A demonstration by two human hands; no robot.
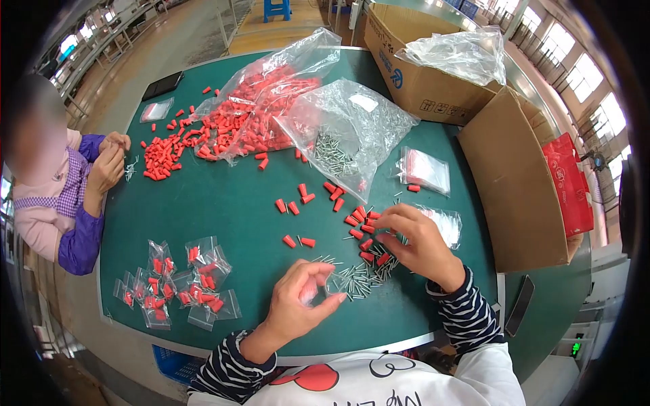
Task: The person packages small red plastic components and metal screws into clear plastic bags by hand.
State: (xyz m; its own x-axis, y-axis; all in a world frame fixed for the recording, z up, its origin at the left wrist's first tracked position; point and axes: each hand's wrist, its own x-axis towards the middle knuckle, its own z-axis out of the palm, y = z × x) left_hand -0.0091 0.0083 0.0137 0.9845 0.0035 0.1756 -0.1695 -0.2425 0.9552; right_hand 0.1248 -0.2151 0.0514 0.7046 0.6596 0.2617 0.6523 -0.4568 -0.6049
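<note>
My left hand [298,298] is curled at the near middle of the table, holding a small clear plastic bag [333,283] between thumb and fingers. Just beyond it lies a loose pile of thin metal screws or pins [362,279]; their exact kind is too small to tell. My right hand [420,245] hovers at a cluster of red plastic caps [366,245], its thumb and fingertips apart beside them. More red caps [308,242] lie scattered toward the left. Filled small zip bags [159,291] with red pieces inside are grouped at the near left.
A large clear bag of red caps [250,108] spills across the back. Beside it sits a clear bag of metal pieces [332,155]. Stacked empty bags [425,170] and cardboard boxes [511,183] stand right. A co-worker's hands [108,162] are at the left edge.
</note>
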